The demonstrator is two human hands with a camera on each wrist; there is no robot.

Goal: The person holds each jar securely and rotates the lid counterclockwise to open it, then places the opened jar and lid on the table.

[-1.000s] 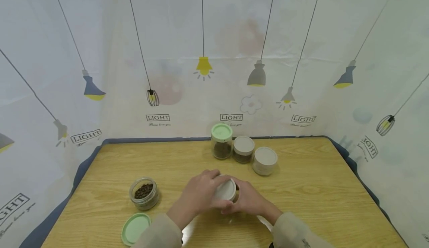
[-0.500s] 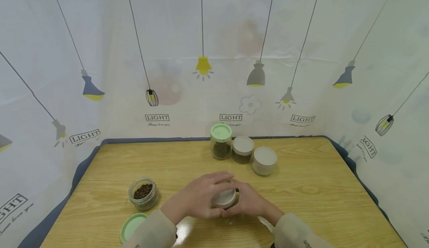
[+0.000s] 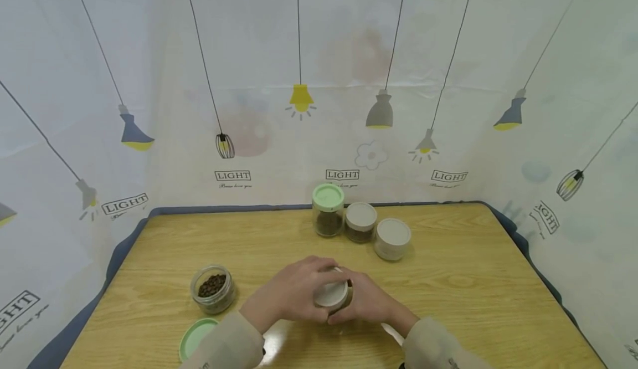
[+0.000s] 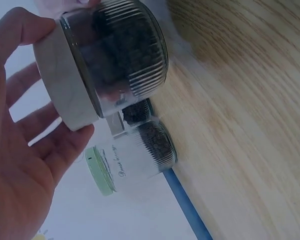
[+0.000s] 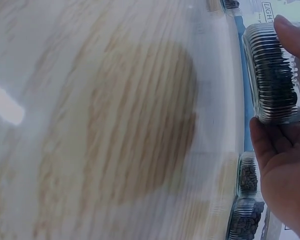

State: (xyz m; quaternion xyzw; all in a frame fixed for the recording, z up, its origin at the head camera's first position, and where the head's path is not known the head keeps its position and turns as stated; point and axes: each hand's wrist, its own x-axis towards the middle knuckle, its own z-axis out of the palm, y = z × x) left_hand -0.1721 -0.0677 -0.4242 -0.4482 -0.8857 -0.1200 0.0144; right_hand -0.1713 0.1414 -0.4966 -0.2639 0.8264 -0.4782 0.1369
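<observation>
Between my two hands, near the table's middle, is a ribbed glass jar (image 4: 122, 52) with dark contents and a white lid (image 3: 330, 296). My left hand (image 3: 291, 292) grips the lid's rim, thumb on one side and fingers on the other, as the left wrist view shows. Lower down, my right hand (image 3: 371, 301) holds the glass body, and in the right wrist view its thumb and fingers lie on opposite sides of the ribbed glass (image 5: 272, 72). The lid sits on the jar. Whether the base touches the table I cannot tell.
An open glass jar (image 3: 221, 302) with coffee beans (image 3: 212, 285) stands on the left, a green lid (image 3: 196, 336) lying before it. Behind my hands are a green-lidded jar (image 3: 329, 220) and two white-lidded jars, one middle (image 3: 360, 227), one right (image 3: 392, 244). A patterned cloth (image 3: 279, 153) surrounds the table.
My left hand has turned around the lid and its wrist has shifted left, uncovering more of the lid. The right hand has stayed almost in place on the jar.
</observation>
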